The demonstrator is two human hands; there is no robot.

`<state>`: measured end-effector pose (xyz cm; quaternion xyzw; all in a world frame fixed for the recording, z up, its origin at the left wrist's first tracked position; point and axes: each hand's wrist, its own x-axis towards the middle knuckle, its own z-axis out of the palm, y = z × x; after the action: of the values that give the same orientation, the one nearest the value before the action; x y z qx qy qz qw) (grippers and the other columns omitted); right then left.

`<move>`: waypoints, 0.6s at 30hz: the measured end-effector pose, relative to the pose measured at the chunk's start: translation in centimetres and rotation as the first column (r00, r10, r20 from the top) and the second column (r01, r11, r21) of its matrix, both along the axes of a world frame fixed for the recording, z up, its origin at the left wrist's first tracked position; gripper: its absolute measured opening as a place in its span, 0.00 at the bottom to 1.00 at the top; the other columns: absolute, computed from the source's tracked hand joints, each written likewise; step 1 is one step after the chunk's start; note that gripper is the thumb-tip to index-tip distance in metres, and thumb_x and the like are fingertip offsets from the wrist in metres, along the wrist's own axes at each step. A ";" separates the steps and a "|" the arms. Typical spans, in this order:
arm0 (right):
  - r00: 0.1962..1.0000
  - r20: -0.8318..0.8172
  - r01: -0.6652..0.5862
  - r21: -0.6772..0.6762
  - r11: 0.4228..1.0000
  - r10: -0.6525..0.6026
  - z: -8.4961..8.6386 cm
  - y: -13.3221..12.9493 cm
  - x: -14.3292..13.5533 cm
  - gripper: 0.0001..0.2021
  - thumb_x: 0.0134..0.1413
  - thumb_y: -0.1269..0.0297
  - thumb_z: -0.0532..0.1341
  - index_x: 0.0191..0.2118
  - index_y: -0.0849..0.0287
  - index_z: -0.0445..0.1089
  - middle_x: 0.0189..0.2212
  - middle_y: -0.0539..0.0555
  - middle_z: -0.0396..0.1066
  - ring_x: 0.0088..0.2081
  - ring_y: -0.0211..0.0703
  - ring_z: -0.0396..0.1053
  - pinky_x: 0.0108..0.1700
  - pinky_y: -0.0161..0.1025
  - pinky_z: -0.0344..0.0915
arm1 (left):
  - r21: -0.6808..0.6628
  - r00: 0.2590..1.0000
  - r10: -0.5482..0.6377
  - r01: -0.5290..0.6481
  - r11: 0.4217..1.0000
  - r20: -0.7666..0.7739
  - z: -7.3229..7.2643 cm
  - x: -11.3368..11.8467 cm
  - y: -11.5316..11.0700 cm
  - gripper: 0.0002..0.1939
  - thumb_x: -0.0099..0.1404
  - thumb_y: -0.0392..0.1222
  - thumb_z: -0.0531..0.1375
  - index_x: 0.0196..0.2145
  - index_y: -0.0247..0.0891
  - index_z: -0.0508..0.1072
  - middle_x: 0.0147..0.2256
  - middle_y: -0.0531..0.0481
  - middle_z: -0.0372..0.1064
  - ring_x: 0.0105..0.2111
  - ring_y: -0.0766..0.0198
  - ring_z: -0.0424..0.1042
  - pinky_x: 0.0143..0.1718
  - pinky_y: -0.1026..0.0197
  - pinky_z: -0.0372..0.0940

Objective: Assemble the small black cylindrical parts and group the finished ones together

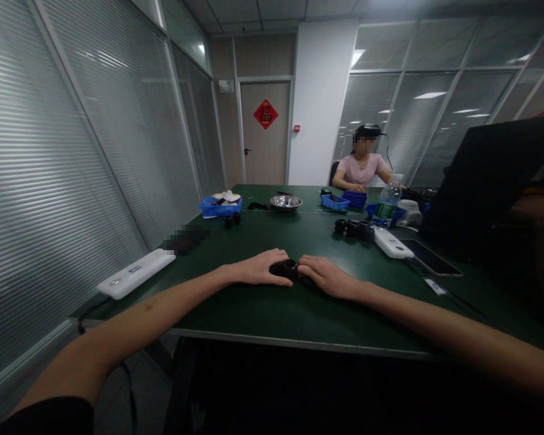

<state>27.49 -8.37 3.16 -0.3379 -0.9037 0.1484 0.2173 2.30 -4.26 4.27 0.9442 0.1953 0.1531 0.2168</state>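
Observation:
A small black part with a round opening on top (291, 264) rests low over the green table, between my two hands. My left hand (262, 267) closes around its left side, thumb in front and fingers behind. From the right, my right hand (330, 277) has thumb and fingertips pinched at the part's other end. My fingers hide much of its outline, so its exact kind does not show.
On the green table (245, 311) stand a blue basket (220, 208), a metal bowl (286, 203), several black parts (353, 228), a water bottle (387, 205), a phone (430, 257) and white devices (138, 273). A dark screen (494, 181) rises at right. Another person (362, 172) sits across.

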 end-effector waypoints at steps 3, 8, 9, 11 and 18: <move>1.000 0.000 -0.008 -0.007 1.000 0.008 0.1 -0.1 0.0 0.21 0.76 0.53 0.44 0.38 0.58 0.67 0.35 0.54 0.69 0.37 0.44 0.67 0.44 0.41 0.63 | -0.002 1.000 0.001 -0.001 1.000 0.000 0.0 -0.1 0.0 0.24 0.66 0.63 0.63 0.46 0.39 0.71 0.43 0.47 0.66 0.43 0.57 0.64 0.46 0.55 0.60; 1.000 -0.009 -0.006 -0.034 0.999 0.005 0.5 -0.5 -0.2 0.23 0.76 0.52 0.42 0.37 0.58 0.66 0.35 0.55 0.69 0.37 0.45 0.66 0.45 0.42 0.63 | 0.001 1.000 0.002 -0.002 1.000 -0.007 -0.1 -0.1 0.1 0.26 0.66 0.64 0.63 0.47 0.39 0.70 0.44 0.47 0.66 0.44 0.56 0.65 0.46 0.56 0.60; 1.000 -0.008 -0.004 -0.034 0.999 0.004 0.6 -0.6 -0.2 0.23 0.76 0.52 0.42 0.37 0.58 0.66 0.35 0.55 0.68 0.37 0.45 0.66 0.45 0.43 0.63 | 0.008 1.000 0.003 -0.002 1.000 -0.007 -0.2 -0.1 0.1 0.26 0.66 0.64 0.63 0.46 0.39 0.70 0.44 0.47 0.66 0.43 0.57 0.65 0.46 0.56 0.60; 1.000 -0.006 -0.004 -0.039 0.999 0.004 0.6 -0.6 -0.2 0.23 0.76 0.51 0.42 0.37 0.58 0.66 0.35 0.55 0.68 0.37 0.45 0.66 0.45 0.43 0.63 | 0.020 1.000 0.002 -0.001 1.000 -0.007 -0.2 0.0 0.2 0.25 0.66 0.64 0.63 0.46 0.38 0.70 0.43 0.47 0.66 0.43 0.57 0.65 0.46 0.56 0.60; 1.000 -0.016 -0.012 -0.074 0.997 0.011 0.7 -0.5 -0.1 0.23 0.76 0.52 0.43 0.37 0.58 0.67 0.35 0.55 0.69 0.38 0.46 0.67 0.46 0.43 0.63 | 0.013 1.000 -0.010 0.010 1.000 -0.001 -0.1 -0.1 0.0 0.24 0.66 0.61 0.64 0.47 0.39 0.71 0.44 0.48 0.66 0.44 0.57 0.65 0.47 0.56 0.60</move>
<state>27.36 -8.86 3.84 -0.3394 -0.8977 0.1856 0.2108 2.23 -4.21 4.20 0.9466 0.1897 0.1528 0.2113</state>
